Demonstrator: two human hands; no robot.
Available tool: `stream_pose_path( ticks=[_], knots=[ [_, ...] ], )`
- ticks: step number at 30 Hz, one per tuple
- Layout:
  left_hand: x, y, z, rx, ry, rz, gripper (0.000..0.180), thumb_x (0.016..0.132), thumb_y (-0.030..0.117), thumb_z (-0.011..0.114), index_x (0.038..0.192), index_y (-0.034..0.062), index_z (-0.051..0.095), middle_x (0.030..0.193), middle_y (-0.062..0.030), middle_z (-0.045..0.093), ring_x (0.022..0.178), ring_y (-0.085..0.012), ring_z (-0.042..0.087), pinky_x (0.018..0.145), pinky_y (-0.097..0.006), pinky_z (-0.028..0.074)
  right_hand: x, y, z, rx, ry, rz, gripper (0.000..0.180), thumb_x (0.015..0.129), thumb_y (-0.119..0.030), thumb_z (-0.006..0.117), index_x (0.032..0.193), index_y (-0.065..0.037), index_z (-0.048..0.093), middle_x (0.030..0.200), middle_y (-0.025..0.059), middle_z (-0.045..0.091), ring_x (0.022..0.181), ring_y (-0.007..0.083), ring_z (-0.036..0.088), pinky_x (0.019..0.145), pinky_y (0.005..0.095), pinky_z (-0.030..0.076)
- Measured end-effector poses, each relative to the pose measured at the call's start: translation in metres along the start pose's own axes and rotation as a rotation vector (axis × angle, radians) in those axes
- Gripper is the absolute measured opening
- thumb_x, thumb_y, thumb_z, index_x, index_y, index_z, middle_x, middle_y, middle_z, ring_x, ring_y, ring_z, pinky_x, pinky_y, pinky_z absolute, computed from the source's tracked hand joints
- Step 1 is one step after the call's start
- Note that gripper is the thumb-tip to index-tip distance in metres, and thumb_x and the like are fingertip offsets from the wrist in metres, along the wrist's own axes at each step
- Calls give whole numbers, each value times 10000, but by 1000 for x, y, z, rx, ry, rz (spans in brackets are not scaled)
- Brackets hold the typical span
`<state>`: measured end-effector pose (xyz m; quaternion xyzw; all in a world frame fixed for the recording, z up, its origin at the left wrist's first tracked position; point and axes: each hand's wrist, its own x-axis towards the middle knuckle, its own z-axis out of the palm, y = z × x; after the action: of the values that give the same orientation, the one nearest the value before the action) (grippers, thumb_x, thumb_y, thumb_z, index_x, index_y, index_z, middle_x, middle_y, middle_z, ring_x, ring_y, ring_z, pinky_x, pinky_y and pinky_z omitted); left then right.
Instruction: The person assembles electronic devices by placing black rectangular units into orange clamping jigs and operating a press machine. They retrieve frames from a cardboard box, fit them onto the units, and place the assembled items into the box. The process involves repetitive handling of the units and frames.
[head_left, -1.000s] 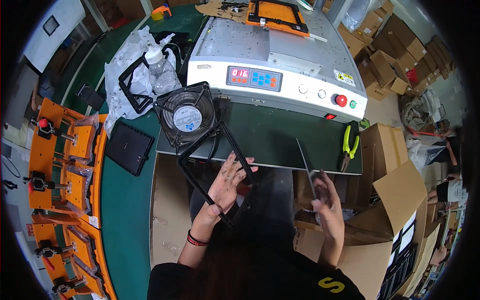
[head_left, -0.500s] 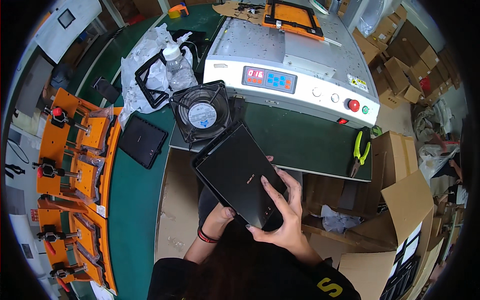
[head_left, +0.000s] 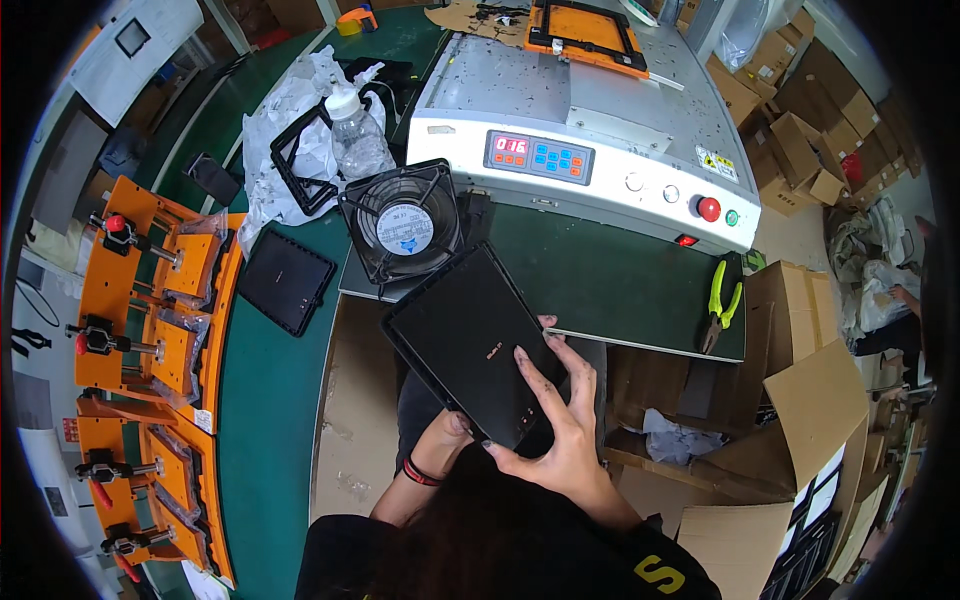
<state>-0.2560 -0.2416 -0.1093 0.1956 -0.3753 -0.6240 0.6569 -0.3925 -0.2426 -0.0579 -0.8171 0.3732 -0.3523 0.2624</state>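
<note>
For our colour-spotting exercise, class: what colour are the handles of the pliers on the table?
Bright yellow-green; the pliers show best in the head view.

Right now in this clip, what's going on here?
A person's left hand holds a black panel at its lower left edge, while the right hand spreads over its face. A black frame shows along that edge; how the two fit is unclear. Beyond sit a caged fan and, farther right, yellow-green pliers on the green bench.

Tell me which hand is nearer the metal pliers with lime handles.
Right. The right hand is left of and below the pliers; the left hand is farther left, at the black rectangular panel's edge.
</note>
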Motion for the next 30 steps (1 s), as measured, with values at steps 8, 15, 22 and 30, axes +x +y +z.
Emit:
stream_pose_path(
  ticks=[8, 15, 22, 30],
  knots=[
    [-14, -1, -8, -356, -45, -200, 1367, 454, 816, 682, 1453, 28, 183, 1428, -273, 319, 1302, -393, 376, 1086, -486, 334, 5, 9, -12, 223, 169, 151, 717, 723, -342, 711, 1326, -39, 467, 1364, 250, 292, 1266, 400, 290, 1040, 466, 282],
    [-38, 29, -21, 325, 352, -255, 426, 995, 208, 455, 1347, -27, 403, 1271, -119, 525, 1162, -197, 503, 991, -294, 385, 12, 29, 7, 714, -28, 417, 311, 974, -171, 518, 1197, 45, 524, 1020, 57, 635, 952, 100, 533, 886, 256, 413],
    [-69, 61, -27, 974, 678, 98, 336, 982, 137, 448, 1232, -87, 463, 1158, -184, 580, 1081, -224, 555, 941, -308, 405, 39, 3, 64, 743, -65, 244, 257, 945, -91, 538, 1137, 80, 551, 1125, 158, 592, 1035, 198, 561, 908, 292, 413],
    [-131, 130, -36, 593, 1037, 453, 329, 1023, 204, 380, 1272, -7, 420, 1177, -94, 559, 1056, -141, 552, 923, -280, 454, 39, -56, 121, 674, -527, -344, 838, 832, -164, 689, 1467, -10, 164, 1345, 298, 432, 860, 302, 685, 736, 328, 561]
  ],
)
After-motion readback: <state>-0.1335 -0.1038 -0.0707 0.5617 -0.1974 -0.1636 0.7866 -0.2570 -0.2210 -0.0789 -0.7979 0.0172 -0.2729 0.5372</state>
